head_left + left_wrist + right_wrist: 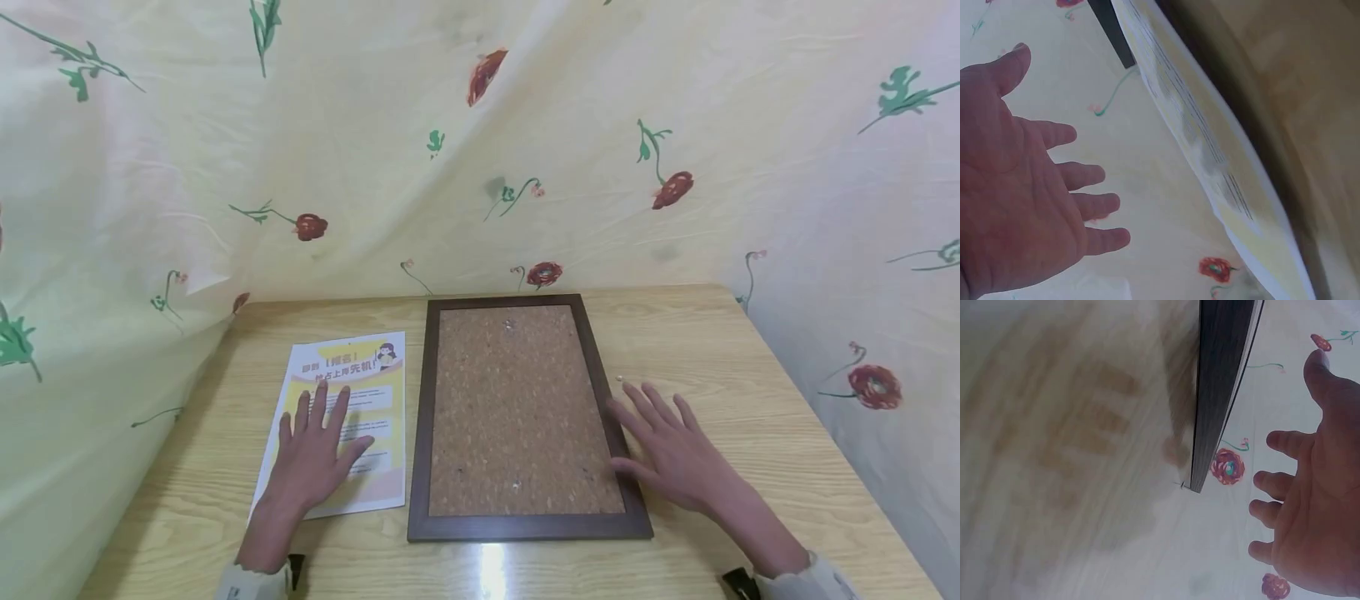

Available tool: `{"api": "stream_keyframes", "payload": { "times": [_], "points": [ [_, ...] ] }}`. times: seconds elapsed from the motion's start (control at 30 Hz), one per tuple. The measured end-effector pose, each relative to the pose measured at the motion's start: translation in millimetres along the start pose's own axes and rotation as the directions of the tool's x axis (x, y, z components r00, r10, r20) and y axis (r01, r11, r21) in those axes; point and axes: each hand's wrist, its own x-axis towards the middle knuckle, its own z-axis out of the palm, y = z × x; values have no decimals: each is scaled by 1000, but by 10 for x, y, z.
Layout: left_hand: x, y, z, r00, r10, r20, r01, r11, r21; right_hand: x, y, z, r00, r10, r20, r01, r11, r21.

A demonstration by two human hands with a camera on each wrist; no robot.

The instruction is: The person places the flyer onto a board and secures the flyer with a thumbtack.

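Observation:
A dark-framed cork board lies flat on the table, with several small shiny pins on its cork face. To its left lies a printed sheet in yellow, white and pink. My left hand hovers over that sheet with fingers spread; a gap shows between palm and paper in the left wrist view. Over the board's right edge is my right hand, fingers extended and apart from the dark frame in the right wrist view. Neither hand holds anything.
One tiny pin-like piece sits on the wooden table just right of the board. A flower-printed cloth hangs behind the table and along both sides. Light glares on the table's front part.

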Motion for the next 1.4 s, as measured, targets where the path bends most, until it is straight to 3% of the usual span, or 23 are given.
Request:
{"api": "stream_keyframes", "payload": {
  "times": [0.27, 0.53, 0.83, 1.1, 1.4],
  "points": [
    [-35, -145, -48, 994, -86, 69, 89, 995, -43, -89, -34, 54, 999, 1, 32, -1, 1000, -6],
    [-62, -204, -88, 975, -168, 147, 178, 982, -57, -127, -98, 85, 999, -11, 35, 11, 1000, -8],
    [-76, -245, -97, 942, -239, 237, 253, 967, -27, -181, -154, 103, 999, -3, 46, 3, 1000, 7],
    [-63, -309, -103, 918, -288, 273, 305, 952, -23, -251, -195, 143, 999, -19, 28, 18, 1000, 16],
    [-81, -340, -151, 872, -357, 334, 394, 918, -48, -321, -272, 136, 999, -14, 47, 12, 999, 35]
  ]
}}
